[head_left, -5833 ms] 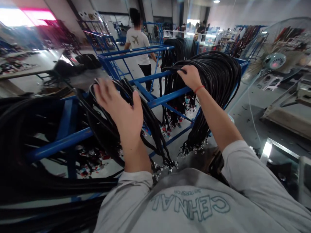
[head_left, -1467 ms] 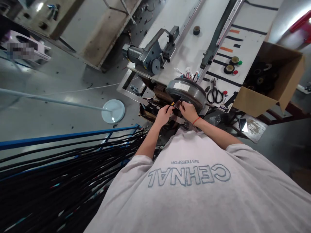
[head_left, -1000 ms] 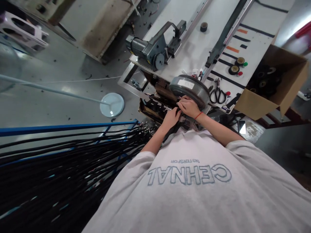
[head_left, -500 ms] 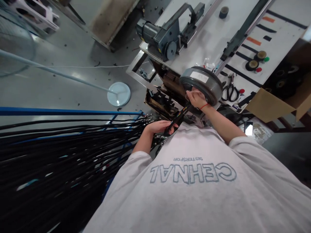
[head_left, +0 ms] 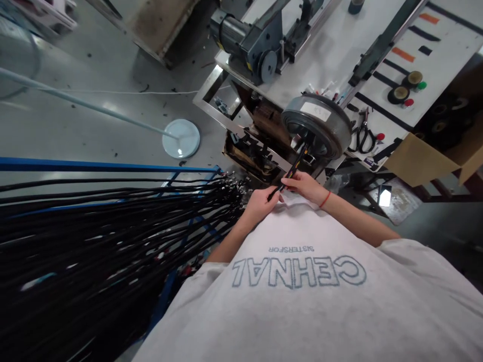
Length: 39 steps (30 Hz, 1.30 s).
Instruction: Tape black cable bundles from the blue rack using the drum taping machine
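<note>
A black wire harness (head_left: pixel 293 170) with a few coloured wires showing runs down from the round grey machine drum (head_left: pixel 332 123) to my hands. My left hand (head_left: pixel 261 202) is closed around its lower end, close to my shirt. Just to the right, my right hand (head_left: pixel 305 186) pinches the same harness with thumb and fingers, a red string on that wrist. The upper end of the harness enters the dark opening on the drum's near face. How it is held inside is hidden.
Many long black cables (head_left: pixel 113 231) lie on a blue rack (head_left: pixel 105 163) at left. A grey motor unit (head_left: pixel 245 45) sits on the white workbench (head_left: pixel 339 55). Tape rolls (head_left: pixel 399 94), scissors (head_left: pixel 364 137) and an open cardboard box (head_left: pixel 422 160) are at right; a stand's round base (head_left: pixel 181 138) is on the floor.
My right hand has come away from the drum's opening, down along the harness to beside my left hand. My left hand has shifted slightly right. The camera view has moved a little.
</note>
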Available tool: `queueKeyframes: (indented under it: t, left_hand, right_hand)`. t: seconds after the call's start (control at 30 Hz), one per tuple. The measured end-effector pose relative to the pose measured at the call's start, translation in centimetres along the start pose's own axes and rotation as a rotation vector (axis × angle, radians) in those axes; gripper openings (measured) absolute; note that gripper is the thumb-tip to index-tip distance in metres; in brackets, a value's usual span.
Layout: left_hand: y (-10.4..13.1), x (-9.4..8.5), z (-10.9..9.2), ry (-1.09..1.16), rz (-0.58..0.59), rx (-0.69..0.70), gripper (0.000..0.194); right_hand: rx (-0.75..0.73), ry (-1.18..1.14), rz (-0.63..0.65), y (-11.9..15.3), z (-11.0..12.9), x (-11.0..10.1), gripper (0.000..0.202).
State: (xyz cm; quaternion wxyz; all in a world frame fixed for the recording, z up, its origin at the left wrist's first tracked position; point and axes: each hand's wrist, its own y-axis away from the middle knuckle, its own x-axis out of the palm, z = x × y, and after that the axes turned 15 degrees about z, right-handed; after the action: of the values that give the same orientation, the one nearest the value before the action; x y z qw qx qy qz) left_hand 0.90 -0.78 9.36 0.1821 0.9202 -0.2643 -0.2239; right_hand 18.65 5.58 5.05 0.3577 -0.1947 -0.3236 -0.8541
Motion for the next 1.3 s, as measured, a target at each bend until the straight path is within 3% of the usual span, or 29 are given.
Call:
queueKeyframes:
  t: [0.1, 0.23, 0.3, 0.5, 0.63, 0.87, 1.13, 1.3]
  left_hand:
    - [-0.1, 0.2, 0.0, 0.221, 0.073, -0.023, 0.044]
    - [-0.1, -1.4, 1.4, 0.516, 0.380, 0.029, 0.059]
    - [0.4, -2.5, 2.1, 0.525, 0.447, 0.059, 0.058]
    - [1.8, -3.1, 3.0, 0.489, 0.303, 0.018, 0.048]
    - [1.8, -2.7, 3.3, 0.538, 0.227, -0.037, 0.047]
    - [0.9, -3.2, 3.0, 0.616, 0.364, -0.026, 0.066]
    - [0.0, -4.7, 0.3, 0.516, 0.450, 0.008, 0.060]
    - [0.4, -5.1, -0.3, 0.399, 0.462, 0.079, 0.048]
  right_hand:
    - [-0.008, -0.171, 0.027, -0.1, 0.5, 0.1, 0.046]
    - [-0.027, -0.259, 0.062, 0.3, 1.7, -0.8, 0.040]
    - [-0.049, -0.288, 0.029, 0.3, 2.2, -1.3, 0.038]
    - [-0.069, -0.356, 0.025, -0.1, 2.7, -1.5, 0.032]
    - [0.005, -0.346, 0.133, 0.3, 2.8, -1.0, 0.028]
    - [-0.047, -0.312, 0.229, 0.5, 3.1, -0.8, 0.035]
    - [-0.032, -0.276, 0.191, 0.5, 3.8, -1.5, 0.029]
    - [-0.038, -0.264, 0.178, 0.2, 3.9, -1.8, 0.030]
